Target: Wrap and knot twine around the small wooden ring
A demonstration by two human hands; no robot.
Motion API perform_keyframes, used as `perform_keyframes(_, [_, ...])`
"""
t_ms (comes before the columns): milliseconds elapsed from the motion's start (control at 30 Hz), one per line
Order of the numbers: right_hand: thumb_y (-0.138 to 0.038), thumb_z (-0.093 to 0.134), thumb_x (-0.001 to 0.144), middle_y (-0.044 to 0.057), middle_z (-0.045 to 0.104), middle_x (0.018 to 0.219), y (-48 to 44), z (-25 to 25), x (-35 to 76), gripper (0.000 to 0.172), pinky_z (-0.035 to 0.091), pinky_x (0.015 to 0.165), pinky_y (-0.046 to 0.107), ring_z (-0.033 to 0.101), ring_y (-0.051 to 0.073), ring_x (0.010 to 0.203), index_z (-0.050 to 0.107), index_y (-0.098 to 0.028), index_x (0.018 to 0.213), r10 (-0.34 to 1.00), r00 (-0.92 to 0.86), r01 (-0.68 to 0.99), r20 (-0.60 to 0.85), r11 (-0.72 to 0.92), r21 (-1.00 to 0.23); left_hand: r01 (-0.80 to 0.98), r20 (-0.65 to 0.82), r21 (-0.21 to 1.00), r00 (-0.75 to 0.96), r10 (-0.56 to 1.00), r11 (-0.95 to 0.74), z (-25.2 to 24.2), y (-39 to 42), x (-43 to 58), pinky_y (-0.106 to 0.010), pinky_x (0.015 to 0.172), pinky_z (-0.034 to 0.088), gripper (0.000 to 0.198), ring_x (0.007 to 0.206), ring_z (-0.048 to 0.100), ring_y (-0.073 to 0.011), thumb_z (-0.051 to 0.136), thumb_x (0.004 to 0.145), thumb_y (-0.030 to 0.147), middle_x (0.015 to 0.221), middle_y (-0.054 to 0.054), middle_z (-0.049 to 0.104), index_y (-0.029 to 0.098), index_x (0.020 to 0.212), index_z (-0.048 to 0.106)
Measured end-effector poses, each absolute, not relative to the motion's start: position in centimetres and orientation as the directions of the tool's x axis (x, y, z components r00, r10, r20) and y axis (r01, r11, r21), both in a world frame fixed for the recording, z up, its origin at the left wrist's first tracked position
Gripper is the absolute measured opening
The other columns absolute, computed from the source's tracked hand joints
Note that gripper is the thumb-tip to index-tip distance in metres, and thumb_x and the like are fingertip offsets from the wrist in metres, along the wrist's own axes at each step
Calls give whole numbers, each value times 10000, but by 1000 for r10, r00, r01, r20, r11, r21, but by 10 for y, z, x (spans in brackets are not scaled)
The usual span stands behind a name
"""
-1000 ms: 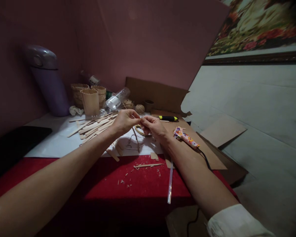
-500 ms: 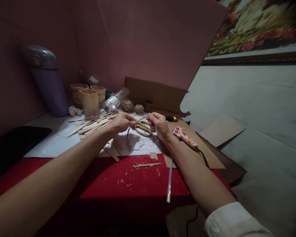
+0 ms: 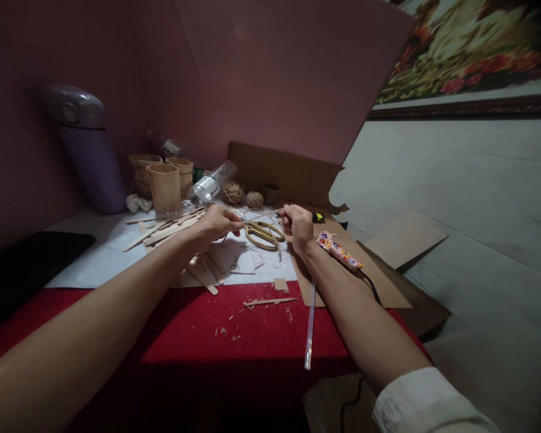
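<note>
A length of twine (image 3: pixel 261 214) runs between my two hands above the white sheet. My left hand (image 3: pixel 222 222) pinches one part of it, over the right end of a pile of wooden craft sticks (image 3: pixel 174 231). Closed around the other part is my right hand (image 3: pixel 297 224), near the yellow-and-black handle (image 3: pixel 318 217) of a tool. Gold-handled scissors (image 3: pixel 264 234) lie on the sheet between the hands; their blades are partly hidden by my left hand. Behind them sit two balls of twine (image 3: pixel 254 199).
At the back left stand cups made of wood (image 3: pixel 163 189), a tilted plastic bottle (image 3: pixel 214 181) and a purple flask (image 3: pixel 90 156). A flower-patterned glue gun (image 3: pixel 339 251) rests on cardboard at right. A clear stick (image 3: pixel 310 331) and wood scraps (image 3: pixel 270 301) lie in front.
My hands have moved apart, the left to the left and the right to the right, drawing the twine longer between them. More of the scissors shows now.
</note>
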State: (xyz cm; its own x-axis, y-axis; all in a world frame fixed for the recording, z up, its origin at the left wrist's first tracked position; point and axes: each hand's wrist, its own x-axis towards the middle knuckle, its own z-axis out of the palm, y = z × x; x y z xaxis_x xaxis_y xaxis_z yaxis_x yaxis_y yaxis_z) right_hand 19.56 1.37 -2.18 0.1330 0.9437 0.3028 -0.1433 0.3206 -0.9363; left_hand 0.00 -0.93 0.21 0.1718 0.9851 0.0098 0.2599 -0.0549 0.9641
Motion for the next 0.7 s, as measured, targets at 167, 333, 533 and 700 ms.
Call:
perform_keyframes(167, [-360, 576, 738, -85, 371, 453, 15, -21, 199, 253, 134, 335, 168, 233, 15, 337, 486, -164, 606, 920, 216, -122, 326, 357, -926, 311, 161, 934, 68, 985, -174, -12, 12, -4, -208, 389, 234, 95, 361, 381, -59, 747, 556, 141, 405, 1, 544, 123, 521, 660])
perform_keyframes(333, [-331, 561, 752, -85, 365, 446, 19, -22, 203, 237, 156, 333, 162, 248, 14, 332, 490, -162, 601, 901, 284, -113, 328, 371, -922, 403, 333, 858, 39, 942, -320, -28, 30, -10, -220, 475, 337, 104, 471, 511, -105, 729, 556, 216, 509, -28, 621, 133, 613, 703])
perform_keyframes(533, [-298, 556, 731, -93, 348, 422, 19, -22, 203, 204, 136, 313, 160, 217, 14, 314, 480, -164, 598, 920, 290, -164, 263, 319, -934, 502, 388, 789, 42, 921, -355, -24, 23, -12, -221, 452, 287, 124, 455, 474, -100, 671, 635, 274, 512, -31, 624, 158, 615, 708])
perform_keyframes(700, [-227, 521, 734, -96, 330, 393, 18, -17, 203, 176, 107, 291, 155, 195, 14, 291, 460, -163, 582, 952, 260, -270, 160, 231, -935, 405, 254, 876, 70, 965, -260, -12, 11, -8, -228, 388, 171, 164, 340, 304, -53, 673, 647, 226, 418, -3, 532, 141, 511, 636])
